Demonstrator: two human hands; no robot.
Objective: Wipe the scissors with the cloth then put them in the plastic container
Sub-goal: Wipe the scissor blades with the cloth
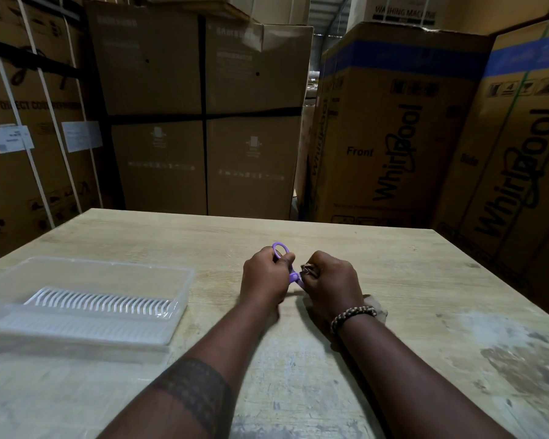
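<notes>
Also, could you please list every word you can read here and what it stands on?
"Front": tall carton behind the table.
"Whirlpool": that carton and the far-right carton.
"Side": the far-right carton.
"WASHING MACHINE": top carton.
"SAMSUNG", faint: centre carton.
"DIRECT COOL", rest blurred: left carton.
White labels, small print: too blurred to read.

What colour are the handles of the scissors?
Purple. The handles of the scissors show best in the head view, poking out of the left hand.

Wooden table (400, 280) with plastic container (180, 299)
</notes>
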